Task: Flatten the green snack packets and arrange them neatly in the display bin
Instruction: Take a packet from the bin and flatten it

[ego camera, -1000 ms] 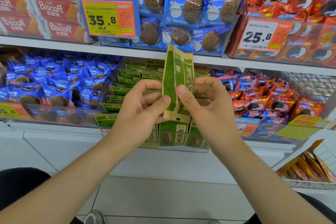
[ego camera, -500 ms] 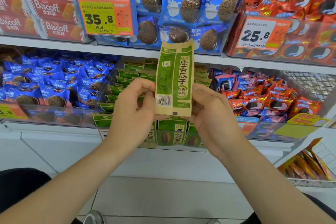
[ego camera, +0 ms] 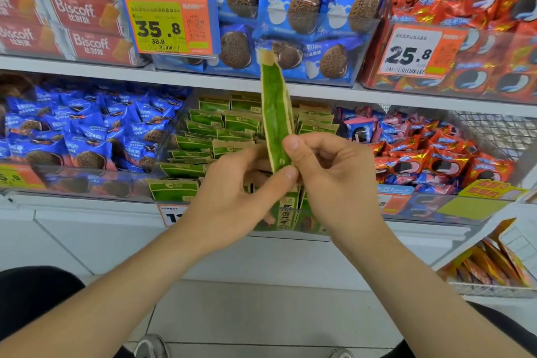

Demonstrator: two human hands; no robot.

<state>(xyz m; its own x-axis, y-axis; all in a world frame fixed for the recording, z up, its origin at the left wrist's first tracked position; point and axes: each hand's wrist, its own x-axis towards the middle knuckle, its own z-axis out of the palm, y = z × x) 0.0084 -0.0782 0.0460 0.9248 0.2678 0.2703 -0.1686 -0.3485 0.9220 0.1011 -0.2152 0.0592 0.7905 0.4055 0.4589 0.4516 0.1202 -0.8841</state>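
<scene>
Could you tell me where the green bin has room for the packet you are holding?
Little shows free. Green packets crowd the display bin at left, back and front; its middle is hidden behind the left hand and right hand pinching the held packet. The blue bin and red bin beside it are full.

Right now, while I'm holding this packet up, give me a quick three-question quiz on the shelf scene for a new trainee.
1. True or false: the left hand and the right hand both pinch the green packet.
2. The neighbouring bin left of the display bin holds packets that are: A blue, B yellow, C white.
3. Fill in: the price tag on the blue sign reads ___.

Key: 1 true; 2 A; 3 35.8
</scene>
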